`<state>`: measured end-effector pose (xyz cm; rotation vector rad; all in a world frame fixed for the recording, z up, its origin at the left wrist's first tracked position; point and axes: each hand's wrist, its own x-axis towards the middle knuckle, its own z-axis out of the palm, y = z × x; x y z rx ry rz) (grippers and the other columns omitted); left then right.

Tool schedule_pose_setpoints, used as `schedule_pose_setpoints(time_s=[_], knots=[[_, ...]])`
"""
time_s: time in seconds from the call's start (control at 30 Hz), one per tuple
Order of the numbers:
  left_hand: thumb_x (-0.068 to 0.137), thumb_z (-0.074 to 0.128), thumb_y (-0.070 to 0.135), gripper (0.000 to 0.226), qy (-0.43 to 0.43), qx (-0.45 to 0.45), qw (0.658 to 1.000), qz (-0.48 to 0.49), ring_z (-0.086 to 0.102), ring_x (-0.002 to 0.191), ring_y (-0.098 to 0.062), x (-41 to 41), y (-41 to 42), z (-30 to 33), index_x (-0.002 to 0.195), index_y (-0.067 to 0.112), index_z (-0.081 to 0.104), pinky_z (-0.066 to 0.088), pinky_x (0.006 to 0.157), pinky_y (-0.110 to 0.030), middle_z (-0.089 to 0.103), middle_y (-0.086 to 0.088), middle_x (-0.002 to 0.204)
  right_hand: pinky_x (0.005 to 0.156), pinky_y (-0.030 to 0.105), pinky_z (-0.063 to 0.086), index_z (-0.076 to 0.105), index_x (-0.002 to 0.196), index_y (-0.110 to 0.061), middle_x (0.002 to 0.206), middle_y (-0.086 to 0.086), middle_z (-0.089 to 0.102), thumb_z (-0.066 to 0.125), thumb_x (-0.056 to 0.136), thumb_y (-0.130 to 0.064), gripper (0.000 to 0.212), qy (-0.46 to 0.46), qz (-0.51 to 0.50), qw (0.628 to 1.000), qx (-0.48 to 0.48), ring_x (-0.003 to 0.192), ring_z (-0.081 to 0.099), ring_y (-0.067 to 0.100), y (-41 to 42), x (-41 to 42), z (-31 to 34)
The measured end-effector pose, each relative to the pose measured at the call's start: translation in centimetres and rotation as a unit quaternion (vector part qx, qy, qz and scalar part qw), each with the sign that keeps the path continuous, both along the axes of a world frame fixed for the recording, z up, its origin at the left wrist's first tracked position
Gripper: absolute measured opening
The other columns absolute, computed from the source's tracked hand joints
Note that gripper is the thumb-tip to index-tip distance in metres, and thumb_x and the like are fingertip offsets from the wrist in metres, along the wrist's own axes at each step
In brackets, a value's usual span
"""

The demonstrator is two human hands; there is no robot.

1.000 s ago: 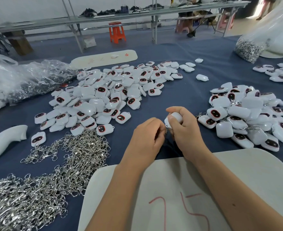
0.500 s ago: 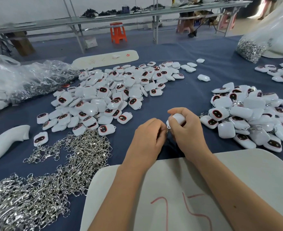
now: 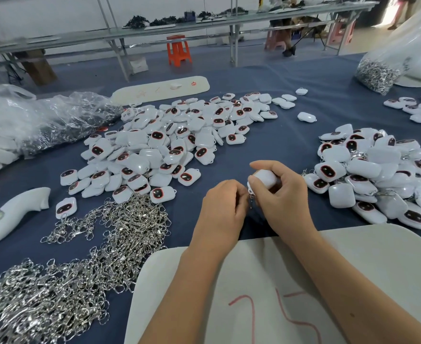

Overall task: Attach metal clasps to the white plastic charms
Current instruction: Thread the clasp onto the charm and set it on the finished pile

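White charm (image 3: 266,178) gripped in curled right hand (image 3: 282,199), above blue surface (image 3: 274,142); left hand (image 3: 220,214) touching it, fingers pinched at metal clasp (image 3: 251,198) hanging below the charm. Bounded by clasp heap (image 3: 80,256) left, charm pile (image 3: 378,177) right, white board (image 3: 291,281) below wrists; bare cloth ahead.
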<state>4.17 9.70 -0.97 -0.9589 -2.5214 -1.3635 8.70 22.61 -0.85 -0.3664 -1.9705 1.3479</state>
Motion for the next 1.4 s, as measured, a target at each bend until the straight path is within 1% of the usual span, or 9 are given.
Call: schedule_pose_setpoints(time_s=[0.1, 0.27, 0.5, 0.7, 0.9, 1.07, 1.23, 1.3, 1.4], knots=[[0.099, 0.058, 0.014, 0.019, -0.02, 0.008, 1.0, 0.007, 0.057, 0.072, -0.017, 0.0, 0.1, 0.0, 0.08, 0.015, 0.059, 0.049, 0.069, -0.044, 0.06, 0.006, 0.074, 0.069, 0.02, 0.054, 0.071, 0.108, -0.022, 0.09, -0.01, 0.073, 0.077, 0.089, -0.009, 0.024, 0.035, 0.009, 0.999, 0.016, 0.078, 0.069, 0.013, -0.3, 0.1, -0.1], [0.1, 0.056, 0.015, 0.018, -0.015, 0.015, 1.0, 0.001, 0.056, 0.076, -0.013, 0.1, 0.0, 0.1, 0.083, 0.018, 0.059, 0.048, 0.069, -0.037, 0.06, 0.008, 0.08, 0.042, 0.032, 0.052, 0.06, 0.096, -0.017, 0.075, 0.003, 0.067, 0.076, 0.093, -0.011, 0.017, 0.046, 0.06, 0.994, -0.073, 0.052, 0.064, 0.024, -0.1, 0.2, 0.1], [0.097, 0.06, 0.013, 0.012, 0.01, 0.052, 0.998, -0.03, 0.057, 0.091, -0.012, -0.2, 0.1, 0.2, 0.091, 0.023, 0.062, 0.045, 0.074, -0.025, 0.062, 0.014, 0.091, 0.042, 0.028, 0.048, 0.052, 0.093, -0.007, 0.078, 0.024, 0.065, 0.074, 0.095, -0.01, 0.023, 0.054, 0.089, 0.97, -0.218, 0.053, 0.061, 0.023, 0.6, 0.1, 0.1], [0.091, 0.066, 0.012, 0.011, -0.046, 0.107, 0.993, -0.025, 0.066, 0.09, -0.012, -0.4, 0.1, 0.5, 0.087, 0.021, 0.069, 0.047, 0.073, -0.015, 0.07, 0.014, 0.087, 0.046, 0.025, 0.047, 0.05, 0.088, -0.012, 0.079, 0.014, 0.069, 0.076, 0.088, -0.02, 0.027, 0.067, 0.141, 0.943, -0.293, 0.056, 0.061, 0.019, 0.7, 0.0, 0.3], [0.091, 0.069, 0.008, 0.014, -0.041, 0.093, 0.995, 0.005, 0.065, 0.075, -0.007, -0.4, 0.0, 0.4, 0.081, 0.017, 0.068, 0.045, 0.068, -0.012, 0.07, 0.013, 0.079, 0.037, 0.02, 0.029, 0.056, 0.092, -0.017, 0.07, 0.006, 0.059, 0.076, 0.088, -0.025, 0.023, 0.015, 0.16, 0.944, -0.287, 0.04, 0.038, 0.015, 1.1, -0.2, -0.2], [0.092, 0.067, 0.008, 0.012, 0.019, 0.014, 0.999, 0.028, 0.059, 0.072, -0.011, -0.5, -0.5, 0.8, 0.081, 0.014, 0.066, 0.047, 0.069, -0.032, 0.066, 0.009, 0.075, 0.039, 0.023, 0.034, 0.064, 0.082, -0.015, 0.06, 0.001, 0.055, 0.081, 0.082, -0.041, 0.031, 0.008, 0.168, 0.963, -0.209, 0.042, 0.04, 0.016, 0.6, -0.1, 0.0], [0.096, 0.057, 0.006, 0.011, 0.107, -0.087, 0.99, 0.034, 0.057, 0.083, -0.028, -0.2, -0.4, 1.2, 0.088, 0.005, 0.065, 0.043, 0.075, -0.045, 0.068, -0.008, 0.086, 0.054, 0.03, 0.046, 0.066, 0.082, -0.021, 0.069, 0.003, 0.064, 0.082, 0.081, -0.04, 0.025, 0.029, 0.084, 0.996, -0.006, 0.058, 0.053, 0.025, -0.1, 0.0, -0.2], [0.094, 0.06, 0.005, 0.012, 0.091, -0.047, 0.994, 0.047, 0.056, 0.077, -0.025, 0.2, -0.3, 1.1, 0.084, 0.007, 0.064, 0.043, 0.072, -0.041, 0.066, -0.004, 0.08, 0.05, 0.032, 0.044, 0.066, 0.084, -0.02, 0.071, 0.009, 0.063, 0.081, 0.081, -0.04, 0.025, 0.045, 0.097, 0.994, -0.028, 0.055, 0.051, 0.028, -0.2, 0.1, 0.1], [0.09, 0.068, 0.002, 0.015, -0.036, 0.119, 0.991, 0.056, 0.062, 0.076, -0.011, 0.6, 0.1, 1.2, 0.081, 0.014, 0.066, 0.047, 0.071, -0.019, 0.068, 0.007, 0.078, 0.041, 0.022, 0.036, 0.066, 0.088, -0.013, 0.068, 0.007, 0.06, 0.076, 0.089, -0.035, 0.024, 0.062, 0.164, 0.968, -0.181, 0.042, 0.044, 0.017, 0.2, 0.2, 0.6]])
